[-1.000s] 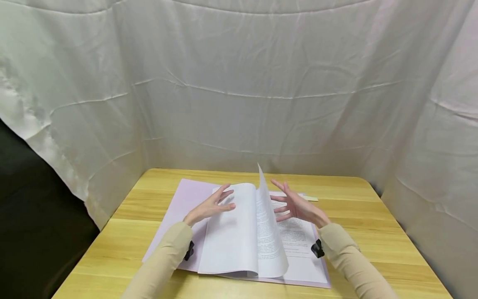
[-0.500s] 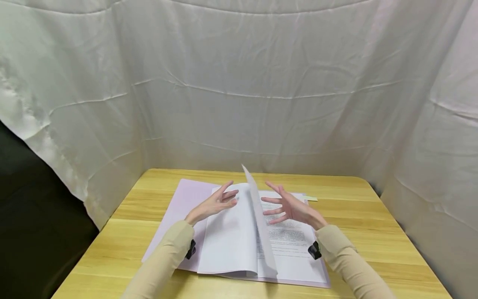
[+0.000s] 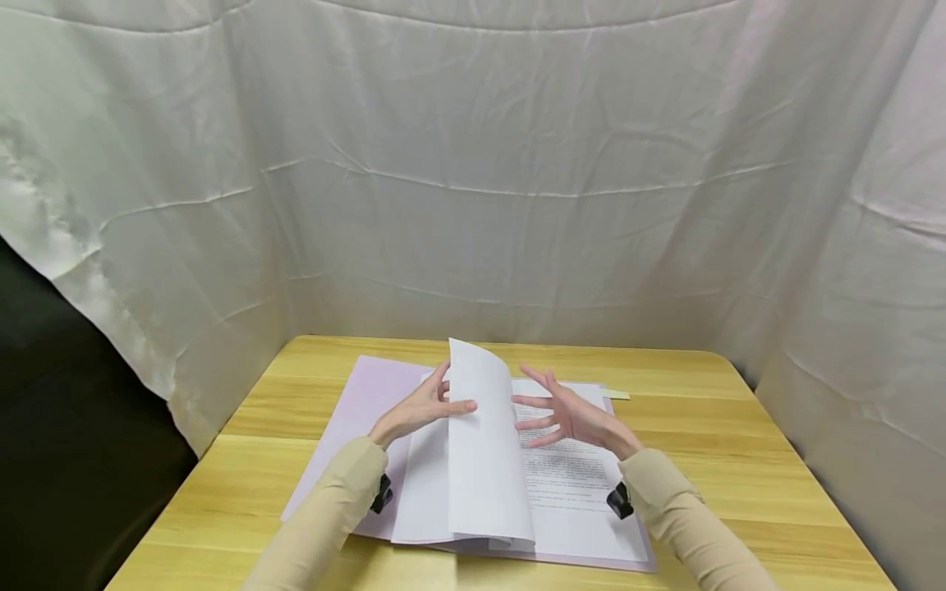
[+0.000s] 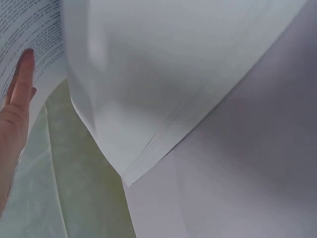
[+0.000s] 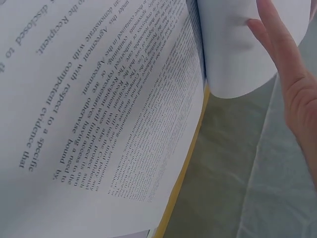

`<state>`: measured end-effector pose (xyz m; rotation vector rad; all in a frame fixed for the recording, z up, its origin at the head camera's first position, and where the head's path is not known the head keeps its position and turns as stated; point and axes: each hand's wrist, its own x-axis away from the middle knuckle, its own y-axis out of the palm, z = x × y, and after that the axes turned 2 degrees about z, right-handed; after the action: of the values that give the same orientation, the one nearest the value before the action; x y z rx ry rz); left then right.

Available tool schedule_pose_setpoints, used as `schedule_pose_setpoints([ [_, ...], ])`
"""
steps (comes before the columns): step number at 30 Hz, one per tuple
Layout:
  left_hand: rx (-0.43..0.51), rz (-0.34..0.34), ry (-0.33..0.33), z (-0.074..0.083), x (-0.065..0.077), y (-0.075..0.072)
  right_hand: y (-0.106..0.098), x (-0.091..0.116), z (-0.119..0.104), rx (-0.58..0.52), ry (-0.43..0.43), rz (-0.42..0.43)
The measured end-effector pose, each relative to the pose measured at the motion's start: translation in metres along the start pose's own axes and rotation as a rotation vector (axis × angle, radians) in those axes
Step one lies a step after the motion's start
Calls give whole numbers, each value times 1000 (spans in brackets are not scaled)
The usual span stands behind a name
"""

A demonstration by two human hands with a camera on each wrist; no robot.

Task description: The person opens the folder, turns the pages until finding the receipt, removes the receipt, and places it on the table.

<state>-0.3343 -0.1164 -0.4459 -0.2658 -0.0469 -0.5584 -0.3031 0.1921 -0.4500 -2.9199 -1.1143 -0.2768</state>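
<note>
An open document in a lilac cover lies on the table, printed text on its right page. One page stands lifted and curls leftward, blank back towards me. My left hand holds its left edge; the thumb lies on the blank side and the other fingers go behind the page, partly hidden. Fingers spread, my right hand hovers over the right page beside the lifted one. The right wrist view shows the right hand close to the curled page.
The wooden table extends around the document. A pale tab sticks out at the upper right page edge. Grey curtains hang behind and at both sides. Black material shows at the left.
The lifted page has swung leftward over the left page and come between my left thumb and fingers. My right hand has followed slightly left, fingers still spread.
</note>
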Motion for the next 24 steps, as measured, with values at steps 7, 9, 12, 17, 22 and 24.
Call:
schedule_pose_setpoints([
  [7,63,48,32,-2,-1,1,0,5,4,11,-32,30],
  [9,75,78,16,-4,-2,1,-2,8,7,56,-48,75],
  [12,60,126,-2,-7,-4,1,-10,13,14,174,-78,183],
  [17,27,198,-51,-15,-5,-1,-26,21,31,439,-134,392],
  [22,-56,235,-69,-25,-3,-5,-42,24,45,645,-142,568],
  [24,-82,238,-71,-29,-2,-7,-47,25,48,671,-145,594],
])
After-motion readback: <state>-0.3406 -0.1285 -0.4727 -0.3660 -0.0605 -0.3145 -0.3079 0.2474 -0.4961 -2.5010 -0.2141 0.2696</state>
